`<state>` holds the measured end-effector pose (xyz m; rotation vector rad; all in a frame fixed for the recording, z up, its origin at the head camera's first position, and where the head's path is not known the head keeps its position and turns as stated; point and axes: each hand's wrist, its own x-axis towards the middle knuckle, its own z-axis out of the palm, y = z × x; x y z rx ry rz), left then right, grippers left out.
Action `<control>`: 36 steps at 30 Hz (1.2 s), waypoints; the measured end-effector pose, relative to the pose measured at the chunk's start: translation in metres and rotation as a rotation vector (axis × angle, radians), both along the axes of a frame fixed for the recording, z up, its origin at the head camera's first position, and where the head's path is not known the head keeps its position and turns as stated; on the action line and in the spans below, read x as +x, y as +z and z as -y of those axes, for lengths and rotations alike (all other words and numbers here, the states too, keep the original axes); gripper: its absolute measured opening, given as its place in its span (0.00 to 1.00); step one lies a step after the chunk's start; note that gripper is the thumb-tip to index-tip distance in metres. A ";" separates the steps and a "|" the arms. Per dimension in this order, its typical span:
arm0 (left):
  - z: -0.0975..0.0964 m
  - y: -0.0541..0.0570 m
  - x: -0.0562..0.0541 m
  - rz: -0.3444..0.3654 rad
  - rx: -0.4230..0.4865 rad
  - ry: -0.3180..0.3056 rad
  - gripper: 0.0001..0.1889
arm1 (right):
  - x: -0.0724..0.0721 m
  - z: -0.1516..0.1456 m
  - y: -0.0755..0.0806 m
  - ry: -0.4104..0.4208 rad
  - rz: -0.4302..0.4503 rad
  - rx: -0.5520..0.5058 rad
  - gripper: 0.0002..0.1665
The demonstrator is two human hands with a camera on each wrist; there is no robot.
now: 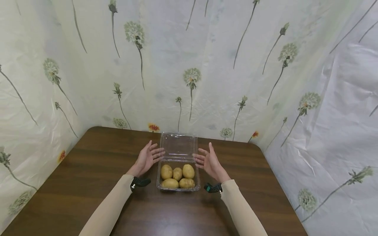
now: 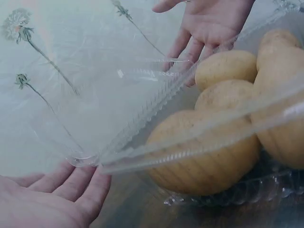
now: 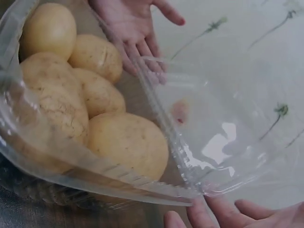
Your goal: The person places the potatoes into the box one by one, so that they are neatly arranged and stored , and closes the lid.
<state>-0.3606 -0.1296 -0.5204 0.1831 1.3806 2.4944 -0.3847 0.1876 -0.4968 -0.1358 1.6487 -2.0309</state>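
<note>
A clear plastic clamshell container [image 1: 178,189] stands on the table with its lid [image 1: 178,144] raised at the back. Several potatoes [image 1: 170,183] lie in its base. At the container's left side, near the hinge, is my left hand [image 1: 146,158], its fingers extended and palm turned inward. My right hand [image 1: 209,163] mirrors it on the other side, fingers spread and thumb up. In the left wrist view the left fingertips [image 2: 97,183] meet the hinge corner. The right fingertips [image 3: 199,211] are at the opposite hinge corner in the right wrist view.
The brown wooden table [image 1: 97,170] reaches back to a pale curtain [image 1: 165,65] printed with dandelions, which also hangs along both sides. A dark band [image 1: 141,182] is on the left wrist and another band [image 1: 213,188] on the right.
</note>
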 end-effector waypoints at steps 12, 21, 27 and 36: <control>-0.005 0.009 0.010 -0.117 -0.089 0.034 0.36 | 0.014 -0.004 0.015 0.030 -0.099 0.082 0.52; -0.011 0.004 0.021 -0.265 -0.345 0.058 0.38 | 0.037 -0.008 0.007 0.014 -0.193 0.256 0.42; -0.012 -0.005 0.036 -0.427 -0.519 0.110 0.21 | 0.054 -0.015 0.000 0.050 -0.254 0.336 0.30; -0.018 -0.007 0.056 -0.583 -0.578 0.148 0.14 | 0.067 -0.021 -0.011 0.059 -0.291 0.391 0.30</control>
